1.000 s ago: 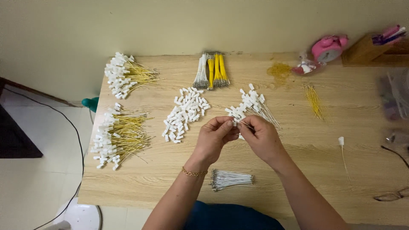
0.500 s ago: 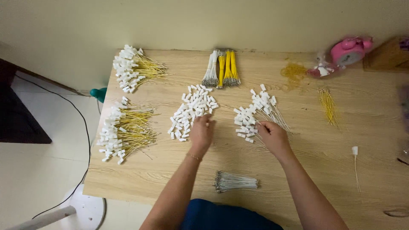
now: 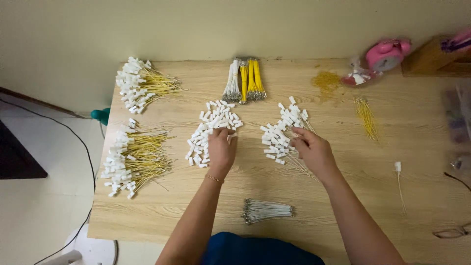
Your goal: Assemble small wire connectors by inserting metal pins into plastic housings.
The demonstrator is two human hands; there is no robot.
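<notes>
Head view: left hand (image 3: 222, 149) fingers on loose white connectors (image 3: 212, 128); right hand (image 3: 314, 151) pinching wired connector pile (image 3: 284, 130).

I see a loose pile of small white plastic connectors (image 3: 212, 131) spread flat on the wooden desk under my left hand's fingers, a second heap of white connectors with thin wires (image 3: 283, 133) fanned just right of it, touched by my right hand
</notes>
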